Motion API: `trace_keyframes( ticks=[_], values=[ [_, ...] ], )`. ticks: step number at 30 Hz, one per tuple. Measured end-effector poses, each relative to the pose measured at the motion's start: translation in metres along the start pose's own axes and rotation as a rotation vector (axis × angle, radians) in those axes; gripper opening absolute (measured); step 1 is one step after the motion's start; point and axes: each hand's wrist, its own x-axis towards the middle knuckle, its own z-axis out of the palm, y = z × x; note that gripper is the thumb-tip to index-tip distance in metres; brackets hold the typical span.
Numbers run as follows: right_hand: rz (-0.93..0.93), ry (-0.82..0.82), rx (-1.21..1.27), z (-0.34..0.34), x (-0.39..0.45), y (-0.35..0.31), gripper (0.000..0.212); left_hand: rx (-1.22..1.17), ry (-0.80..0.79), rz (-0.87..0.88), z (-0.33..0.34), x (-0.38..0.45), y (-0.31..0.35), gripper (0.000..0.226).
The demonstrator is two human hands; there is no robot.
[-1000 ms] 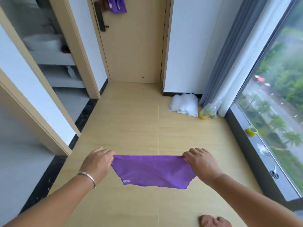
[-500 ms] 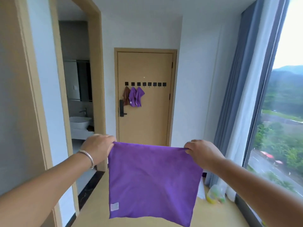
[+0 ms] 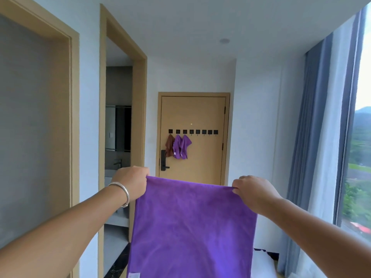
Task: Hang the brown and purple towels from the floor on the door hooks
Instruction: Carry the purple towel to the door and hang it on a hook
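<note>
A purple towel [image 3: 192, 227] hangs spread flat in front of me. My left hand [image 3: 132, 182] grips its top left corner, and my right hand [image 3: 252, 190] pinches its top right corner. Straight ahead stands the wooden door [image 3: 204, 157] with a row of several black hooks [image 3: 200, 131]. On the leftmost hooks hang a brown towel [image 3: 169, 145] and two purple towels [image 3: 181, 147]. The hooks to their right are bare. The towel's lower edge runs out of view.
A doorway [image 3: 118, 137] on the left opens onto a bathroom with a sink. Grey and white curtains [image 3: 317, 137] and a tall window [image 3: 361, 157] line the right side. Something white [image 3: 263, 261] lies on the floor behind the towel. A black door handle [image 3: 163, 163] sits below the hung towels.
My view has risen from the floor to the door. Both hands have lifted the purple towel, and it has dropped open to its full length.
</note>
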Motion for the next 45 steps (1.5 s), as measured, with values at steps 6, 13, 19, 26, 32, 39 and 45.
trace_keyframes(
  ticks=[6, 13, 19, 26, 32, 39, 45],
  values=[
    [0.028, 0.002, -0.01, 0.018, 0.037, 0.0, 0.026, 0.047, 0.019, 0.039, 0.031, 0.031, -0.011, 0.014],
    [0.054, -0.029, 0.0, 0.072, 0.107, 0.017, 0.027, 0.103, -0.008, 0.051, 0.088, 0.096, -0.012, 0.015],
    [0.04, -0.03, 0.029, 0.129, 0.185, 0.047, 0.025, 0.079, -0.047, 0.045, 0.138, 0.172, -0.012, 0.01],
    [0.017, 0.005, 0.117, 0.186, 0.279, 0.081, 0.022, 0.003, 0.039, 0.16, 0.181, 0.251, -0.011, 0.013],
    [-0.019, 0.044, 0.146, 0.249, 0.354, 0.097, 0.022, 0.102, -0.003, 0.529, 0.24, 0.313, -0.027, 0.039],
    [-0.19, 0.05, 0.166, 0.314, 0.429, 0.092, 0.051, 0.078, -0.062, 0.49, 0.326, 0.413, -0.045, 0.047],
    [-0.282, -0.029, 0.059, 0.358, 0.523, 0.086, 0.05, 0.025, 0.028, 0.443, 0.389, 0.521, -0.08, 0.05]
  ],
)
